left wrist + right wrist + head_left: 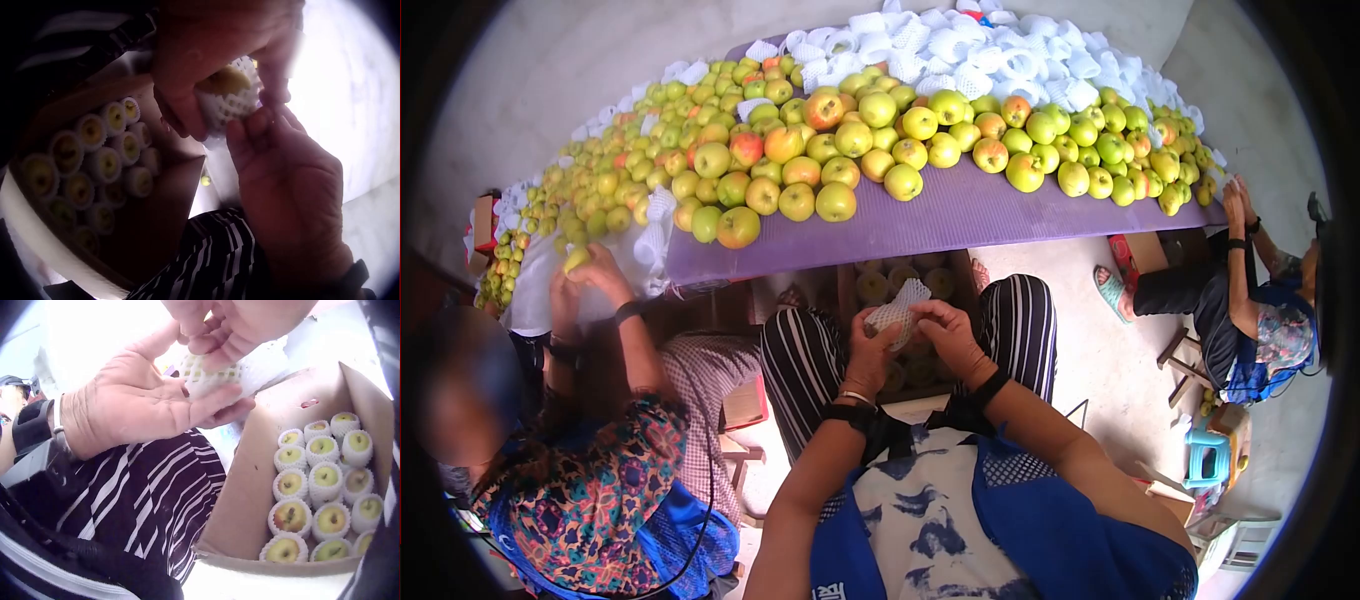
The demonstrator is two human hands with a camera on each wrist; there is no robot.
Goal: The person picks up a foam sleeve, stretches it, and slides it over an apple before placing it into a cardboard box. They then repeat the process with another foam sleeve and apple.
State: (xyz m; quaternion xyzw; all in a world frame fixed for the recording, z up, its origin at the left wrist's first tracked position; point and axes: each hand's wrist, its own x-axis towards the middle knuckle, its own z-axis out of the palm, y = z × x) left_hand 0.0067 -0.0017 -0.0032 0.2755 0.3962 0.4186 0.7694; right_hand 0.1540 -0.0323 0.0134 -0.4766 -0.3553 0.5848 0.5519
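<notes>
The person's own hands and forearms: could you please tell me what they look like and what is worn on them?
The left forearm and right forearm are sleeveless, the hands ungloved. Beside the left hand sit a thin, pale bangle and a black strap with a dark, boxy unit. The right hand has a black wristband.

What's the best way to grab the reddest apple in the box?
I'd come straight down from above and put the grip on opposite sides of the reddest apple, around its white net. It's round and its top faces up, while netted neighbors and the wall of the box crowd its sides.
</notes>
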